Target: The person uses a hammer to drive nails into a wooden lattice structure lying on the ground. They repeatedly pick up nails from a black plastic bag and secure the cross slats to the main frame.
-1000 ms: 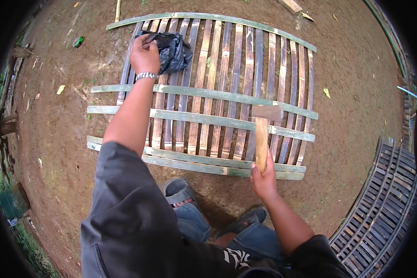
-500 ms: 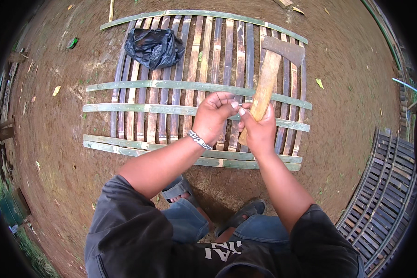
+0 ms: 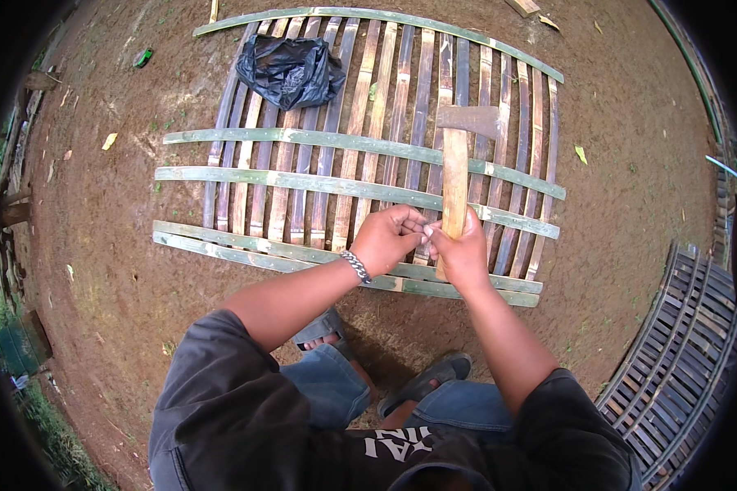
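A hatchet (image 3: 455,176) with a pale wooden handle and dark metal head is gripped by my right hand (image 3: 467,255), its head pointing away from me. My left hand (image 3: 387,240) is pinched, its fingertips meeting those of the right hand. Whatever is between the left fingers is too small to make out. Below both hands lies a slatted bamboo panel (image 3: 303,181), with dark and tan slats crossed by several green bamboo strips. On the panel's far left part rests a crumpled black plastic bag (image 3: 291,72).
A second slatted bamboo panel (image 3: 671,360) lies at the lower right. Brown bare soil (image 3: 98,270) surrounds the work, with scattered leaves. A small green object (image 3: 142,57) sits at the far left. My sandalled feet stand just before the panel's near edge.
The hatchet has swung from leaning right to nearly upright in the picture, and its head sits lower. Both hands have come slightly nearer to me. The fingertips stay together.
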`<state>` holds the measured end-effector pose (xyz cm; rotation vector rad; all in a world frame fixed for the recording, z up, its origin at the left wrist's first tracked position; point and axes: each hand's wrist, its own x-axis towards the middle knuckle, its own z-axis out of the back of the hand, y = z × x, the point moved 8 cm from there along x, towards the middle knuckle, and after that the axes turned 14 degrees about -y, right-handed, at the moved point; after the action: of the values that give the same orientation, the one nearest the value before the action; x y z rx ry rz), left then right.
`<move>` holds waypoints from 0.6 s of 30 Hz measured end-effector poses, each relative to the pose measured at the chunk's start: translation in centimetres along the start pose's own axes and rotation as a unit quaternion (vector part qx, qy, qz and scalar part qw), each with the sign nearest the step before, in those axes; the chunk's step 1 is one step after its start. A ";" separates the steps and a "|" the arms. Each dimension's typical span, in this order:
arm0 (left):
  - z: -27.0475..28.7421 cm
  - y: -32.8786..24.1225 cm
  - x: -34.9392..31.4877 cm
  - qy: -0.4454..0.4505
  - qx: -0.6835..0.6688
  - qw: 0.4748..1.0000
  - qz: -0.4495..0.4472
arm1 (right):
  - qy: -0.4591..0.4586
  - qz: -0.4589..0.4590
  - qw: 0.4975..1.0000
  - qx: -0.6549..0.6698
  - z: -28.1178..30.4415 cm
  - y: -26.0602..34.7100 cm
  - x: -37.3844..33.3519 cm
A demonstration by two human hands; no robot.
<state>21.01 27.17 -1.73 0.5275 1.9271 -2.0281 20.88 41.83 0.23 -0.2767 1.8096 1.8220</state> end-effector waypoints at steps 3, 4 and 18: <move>-0.3 -0.8 0.5 -0.011 0.049 0.999 -0.018 | 0.006 -0.005 1.000 -0.026 0.7 -0.1 0.4; 0.2 -1.1 1.2 -0.056 0.079 0.993 -0.067 | 0.002 -0.003 1.000 -0.022 0.9 -0.2 0.6; 4.8 -0.9 10.0 -0.478 0.242 0.820 -0.202 | 0.010 -0.039 0.998 -0.038 1.0 -2.7 -1.2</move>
<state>11.36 22.87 -5.30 -0.7778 0.9397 -2.3290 23.47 42.31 -1.38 -0.3912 1.7210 1.8422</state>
